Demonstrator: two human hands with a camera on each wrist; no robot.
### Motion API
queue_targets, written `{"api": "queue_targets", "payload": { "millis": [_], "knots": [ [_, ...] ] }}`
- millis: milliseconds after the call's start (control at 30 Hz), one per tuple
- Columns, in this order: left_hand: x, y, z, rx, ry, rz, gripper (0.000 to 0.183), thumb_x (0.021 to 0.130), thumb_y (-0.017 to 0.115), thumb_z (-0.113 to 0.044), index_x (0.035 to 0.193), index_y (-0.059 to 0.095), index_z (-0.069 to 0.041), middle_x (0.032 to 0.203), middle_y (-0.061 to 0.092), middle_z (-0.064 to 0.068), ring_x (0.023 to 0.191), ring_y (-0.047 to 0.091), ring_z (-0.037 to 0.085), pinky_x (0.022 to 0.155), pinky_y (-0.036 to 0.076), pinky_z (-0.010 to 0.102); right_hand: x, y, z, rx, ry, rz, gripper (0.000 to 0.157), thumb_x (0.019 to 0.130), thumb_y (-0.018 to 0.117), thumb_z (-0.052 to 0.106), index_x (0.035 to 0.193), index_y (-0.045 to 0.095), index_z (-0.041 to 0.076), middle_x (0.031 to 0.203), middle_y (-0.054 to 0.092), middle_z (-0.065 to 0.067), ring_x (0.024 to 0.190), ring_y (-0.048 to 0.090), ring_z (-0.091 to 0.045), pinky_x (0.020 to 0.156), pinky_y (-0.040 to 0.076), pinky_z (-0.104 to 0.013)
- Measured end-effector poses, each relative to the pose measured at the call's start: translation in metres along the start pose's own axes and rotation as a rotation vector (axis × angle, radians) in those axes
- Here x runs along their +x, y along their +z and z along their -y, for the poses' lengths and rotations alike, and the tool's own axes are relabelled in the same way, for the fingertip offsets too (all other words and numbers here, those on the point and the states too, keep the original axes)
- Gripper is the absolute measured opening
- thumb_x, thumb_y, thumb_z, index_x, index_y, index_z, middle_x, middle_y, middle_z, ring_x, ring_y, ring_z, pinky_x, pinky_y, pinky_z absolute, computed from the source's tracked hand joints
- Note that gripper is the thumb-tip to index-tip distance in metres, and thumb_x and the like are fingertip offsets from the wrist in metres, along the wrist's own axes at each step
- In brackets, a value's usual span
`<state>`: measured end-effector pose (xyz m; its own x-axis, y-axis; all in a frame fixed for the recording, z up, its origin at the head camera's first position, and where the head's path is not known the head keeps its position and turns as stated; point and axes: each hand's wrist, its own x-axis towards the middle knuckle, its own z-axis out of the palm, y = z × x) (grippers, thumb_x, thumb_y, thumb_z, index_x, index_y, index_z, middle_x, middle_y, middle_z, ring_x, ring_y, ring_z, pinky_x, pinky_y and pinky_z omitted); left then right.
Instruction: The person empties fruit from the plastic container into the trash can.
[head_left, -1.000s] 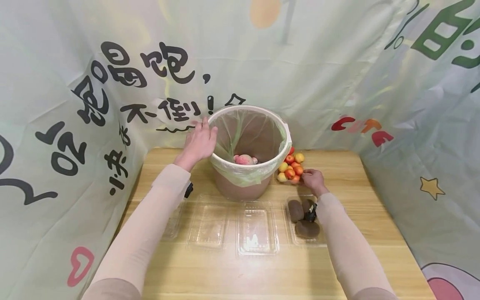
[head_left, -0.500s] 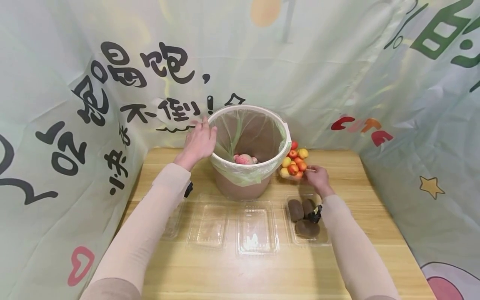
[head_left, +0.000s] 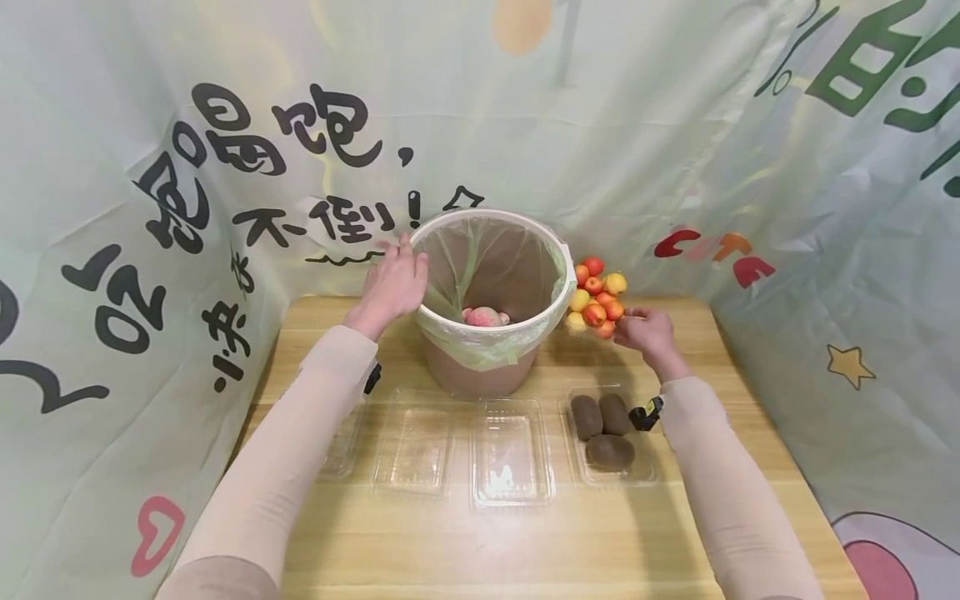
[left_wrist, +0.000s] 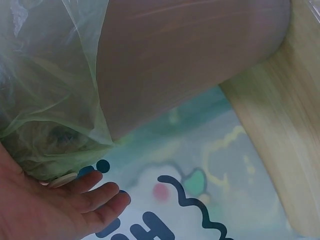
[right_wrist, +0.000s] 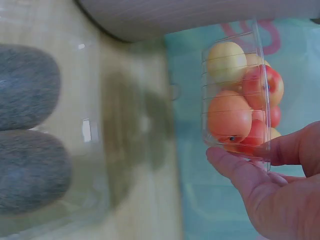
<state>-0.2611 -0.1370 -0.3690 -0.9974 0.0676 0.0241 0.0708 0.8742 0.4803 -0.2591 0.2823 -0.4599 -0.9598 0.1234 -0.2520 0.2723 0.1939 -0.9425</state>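
My left hand (head_left: 392, 282) rests against the left rim of a brown bin (head_left: 480, 377), its fingers loosely extended. A thin green bag (left_wrist: 55, 80) lines the bin and folds over its white rim. Inside lies a round pink-and-white item (head_left: 483, 317), partly hidden by the front rim. To the right of the bin, my right hand (head_left: 651, 332) pinches the near end of a clear plastic container (right_wrist: 207, 120), thumb on one side and fingers on the other. Several small red and yellow apples (head_left: 595, 313) fill the container, which is raised above the table.
Three brown kiwis (head_left: 610, 452) sit in a clear tray (head_left: 647, 475) at the right. Two more clear trays, a middle one (head_left: 512, 492) and a left one (head_left: 412, 479), lie before the bin; another is partly behind my left arm. Printed cloth (head_left: 480, 142) surrounds the wooden table (head_left: 450, 558).
My right hand has lifted the container of apples up off the table, moving it slightly right and away. The left hand keeps its place at the bin rim. The head view has shifted slightly.
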Motion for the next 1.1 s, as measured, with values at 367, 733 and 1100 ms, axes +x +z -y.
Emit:
{"api": "queue_targets", "payload": {
  "millis": [367,733,1100],
  "knots": [
    [0.001,0.0,-0.004,0.147,0.004,-0.007,0.074,0.112,0.024,-0.043,0.167,0.009,0.004,0.172,0.013,0.032,0.16,0.007,0.055,0.129,0.002,0.072,-0.012,-0.008,0.037,-0.067,-0.036,0.028,0.054,0.102,0.052,0.003,0.149,0.039,-0.019,0.088,0.07,0.001,0.068,0.073,0.0,0.074,0.065,-0.023],
    [-0.003,-0.002,-0.004,0.17,0.01,-0.026,0.073,0.112,0.02,-0.044,0.167,0.012,0.004,0.173,0.009,0.031,0.16,-0.002,0.056,0.127,-0.008,0.073,-0.026,-0.031,0.084,-0.164,-0.083,0.04,0.054,0.107,0.049,0.008,0.153,0.036,-0.018,0.087,0.071,0.008,0.072,0.073,0.001,0.079,0.065,-0.025],
    [-0.001,-0.001,-0.003,0.176,0.009,-0.043,0.072,0.111,0.02,-0.043,0.167,0.013,0.003,0.173,0.011,0.031,0.16,0.002,0.057,0.127,-0.005,0.074,-0.034,-0.028,0.129,-0.232,-0.154,-0.011,0.05,0.107,0.056,0.018,0.146,0.049,-0.012,0.104,0.07,0.0,0.072,0.075,0.002,0.075,0.064,-0.022]
  ]
}}
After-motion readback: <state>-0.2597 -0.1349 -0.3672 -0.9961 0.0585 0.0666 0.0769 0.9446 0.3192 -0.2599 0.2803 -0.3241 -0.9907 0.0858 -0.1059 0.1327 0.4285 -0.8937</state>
